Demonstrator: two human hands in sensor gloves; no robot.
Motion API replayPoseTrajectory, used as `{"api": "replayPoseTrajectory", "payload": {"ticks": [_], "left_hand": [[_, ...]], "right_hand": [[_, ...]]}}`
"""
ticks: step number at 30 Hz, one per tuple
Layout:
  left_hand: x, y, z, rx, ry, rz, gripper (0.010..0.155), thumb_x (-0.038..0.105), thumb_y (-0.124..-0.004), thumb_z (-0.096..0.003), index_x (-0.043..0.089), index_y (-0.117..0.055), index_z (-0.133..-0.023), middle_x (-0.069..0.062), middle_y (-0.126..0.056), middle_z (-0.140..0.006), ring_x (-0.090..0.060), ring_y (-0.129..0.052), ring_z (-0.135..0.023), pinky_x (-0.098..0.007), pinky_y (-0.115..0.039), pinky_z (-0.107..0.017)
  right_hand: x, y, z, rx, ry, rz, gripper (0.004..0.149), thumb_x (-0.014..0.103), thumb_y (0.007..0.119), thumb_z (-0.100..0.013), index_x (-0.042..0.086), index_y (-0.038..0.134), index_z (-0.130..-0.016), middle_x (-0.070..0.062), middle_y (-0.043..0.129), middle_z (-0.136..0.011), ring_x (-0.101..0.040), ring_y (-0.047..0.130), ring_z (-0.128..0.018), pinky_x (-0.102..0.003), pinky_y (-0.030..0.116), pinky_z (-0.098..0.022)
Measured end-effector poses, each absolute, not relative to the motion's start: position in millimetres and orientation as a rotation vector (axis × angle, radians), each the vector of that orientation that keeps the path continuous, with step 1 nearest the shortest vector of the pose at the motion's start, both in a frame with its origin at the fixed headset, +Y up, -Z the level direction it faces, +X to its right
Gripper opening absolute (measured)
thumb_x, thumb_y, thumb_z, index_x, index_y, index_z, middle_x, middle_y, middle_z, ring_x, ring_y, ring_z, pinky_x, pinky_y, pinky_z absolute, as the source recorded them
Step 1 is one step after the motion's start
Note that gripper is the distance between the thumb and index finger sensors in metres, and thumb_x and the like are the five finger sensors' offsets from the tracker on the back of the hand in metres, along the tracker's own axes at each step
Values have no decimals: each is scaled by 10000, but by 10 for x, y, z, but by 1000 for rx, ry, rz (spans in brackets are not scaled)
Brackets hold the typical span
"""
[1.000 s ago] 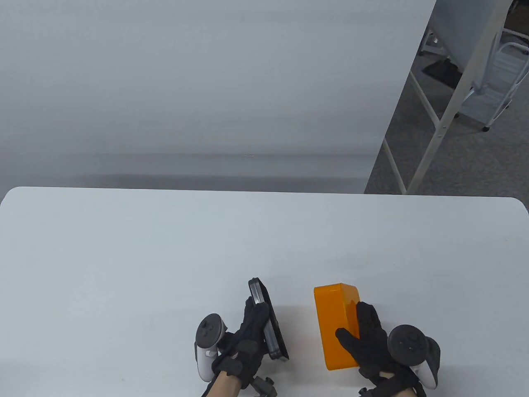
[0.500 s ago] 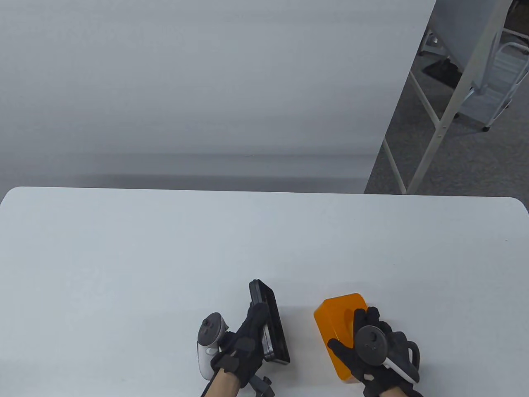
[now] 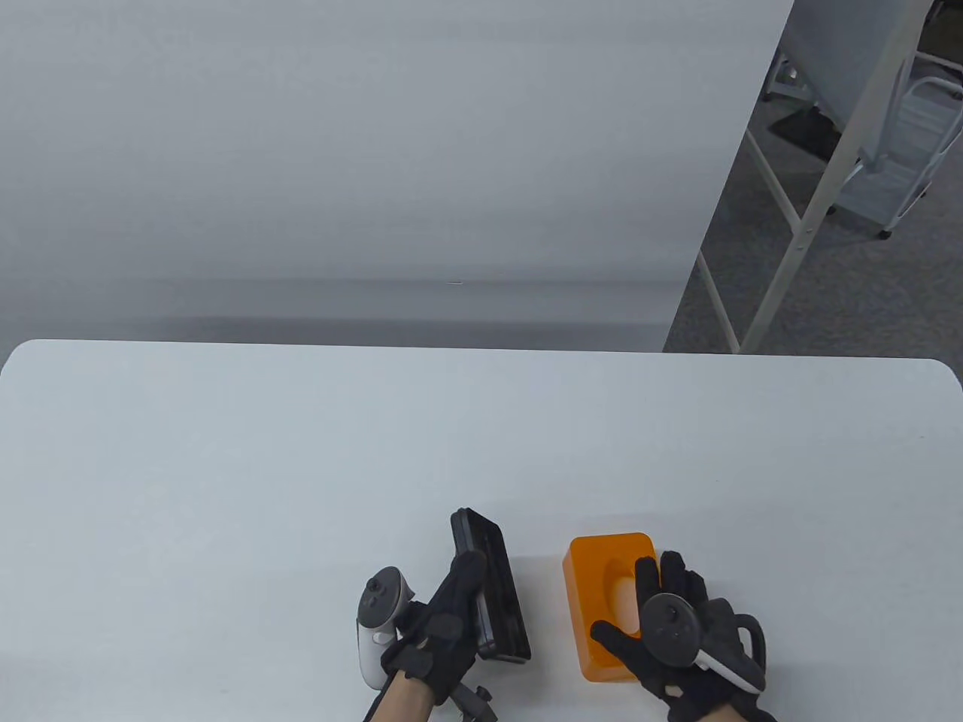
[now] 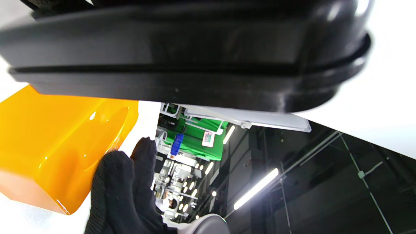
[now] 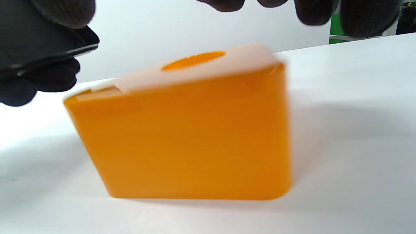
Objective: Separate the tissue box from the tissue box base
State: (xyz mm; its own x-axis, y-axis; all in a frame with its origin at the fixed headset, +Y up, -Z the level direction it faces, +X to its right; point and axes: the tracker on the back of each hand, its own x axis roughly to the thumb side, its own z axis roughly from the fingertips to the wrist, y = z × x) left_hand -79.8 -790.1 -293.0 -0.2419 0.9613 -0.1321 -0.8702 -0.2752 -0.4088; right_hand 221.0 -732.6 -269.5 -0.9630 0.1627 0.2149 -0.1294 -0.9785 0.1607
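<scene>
White table (image 3: 226, 489): left hand (image 3: 444, 624) grips black base (image 3: 493, 594); right hand (image 3: 669, 632) rests spread on orange tissue box (image 3: 594, 594).

The tissue box (image 3: 606, 605) sits near my edge of the table (image 3: 226, 481), its opening facing up, my right hand (image 3: 669, 639) on it. Left of the box, apart from it, my left hand (image 3: 444, 624) holds the tissue box base (image 3: 493, 587) tilted.

A white table (image 3: 301, 451) is backed by a grey wall (image 3: 338, 150); grey carpet (image 3: 827, 301) is seen at right
</scene>
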Motion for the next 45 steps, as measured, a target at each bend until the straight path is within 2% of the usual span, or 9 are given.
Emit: {"api": "replayPoseTrajectory", "payload": {"ticks": [4,11,14,17,21,30,39,43,45], "left_hand": [[-785,-7851,-2916,-416,-313,1791,1017,728,-430,-611,-78,7,-1050,-467,-109,-1030,-724,-363,-930,-747,-570,-584],[-792,-7926,-2931,-439,-274,1794,944,655,-443,-621,-93,-80,-1069,-428,-177,-1063,-725,-446,-912,-712,-612,-589],[-861,-7941,-2933,-352,-167,1710,878,596,-489,-626,-77,-170,-1090,-402,-272,-1075,-682,-518,-914,-676,-651,-586],[-922,-7949,-2939,-313,-80,1619,825,542,-555,-618,-64,-269,-1099,-383,-378,-1068,-656,-611,-884,-629,-715,-558],[-969,-7984,-2953,-273,11,1565,724,461,-643,-596,-43,-440,-1075,-342,-567,-1021,-552,-834,-791,-512,-855,-476],[-1019,-8070,-2964,-207,165,1364,697,399,-758,-548,-48,-543,-1038,-324,-710,-934,-434,-1024,-596,-361,-962,-301],[-921,-8069,-2975,-155,144,1080,652,314,-796,-527,-32,-569,-1031,-313,-728,-924,-400,-1038,-585,-329,-976,-282],[-859,-7992,-2977,-142,81,957,662,304,-794,-531,-38,-543,-1039,-327,-689,-941,-461,-978,-656,-363,-964,-337],[-826,-7925,-2970,-130,36,888,690,348,-779,-532,-43,-529,-1043,-352,-659,-953,-527,-932,-684,-426,-944,-378]], "right_hand": [[2471,-7223,-2612,356,122,2977,971,744,568,-513,17,332,-1112,-403,231,-1108,-717,362,-953,-820,481,-575],[2940,-7544,-2564,305,129,2957,950,728,588,-499,36,357,-1108,-377,243,-1119,-694,346,-972,-825,438,-592],[3033,-7585,-2604,288,156,2949,941,723,587,-499,43,352,-1106,-371,242,-1120,-692,340,-973,-826,431,-594],[3072,-7607,-2627,269,181,2914,935,712,593,-500,42,349,-1105,-368,239,-1121,-691,334,-974,-826,425,-596],[3069,-7616,-2633,280,189,2921,929,710,589,-504,44,348,-1105,-368,244,-1120,-690,343,-972,-825,431,-594],[3045,-7637,-2629,316,187,2916,924,713,576,-510,42,350,-1103,-370,254,-1116,-687,357,-967,-817,449,-589],[3006,-7687,-2619,333,233,2928,920,713,570,-514,40,352,-1102,-374,257,-1113,-686,364,-964,-814,457,-586],[3001,-7689,-2619,337,236,2927,921,714,569,-513,39,352,-1102,-374,256,-1113,-687,363,-963,-813,458,-586],[2997,-7693,-2620,339,240,2921,921,714,569,-514,39,351,-1102,-373,256,-1112,-688,362,-963,-812,460,-586]]}}
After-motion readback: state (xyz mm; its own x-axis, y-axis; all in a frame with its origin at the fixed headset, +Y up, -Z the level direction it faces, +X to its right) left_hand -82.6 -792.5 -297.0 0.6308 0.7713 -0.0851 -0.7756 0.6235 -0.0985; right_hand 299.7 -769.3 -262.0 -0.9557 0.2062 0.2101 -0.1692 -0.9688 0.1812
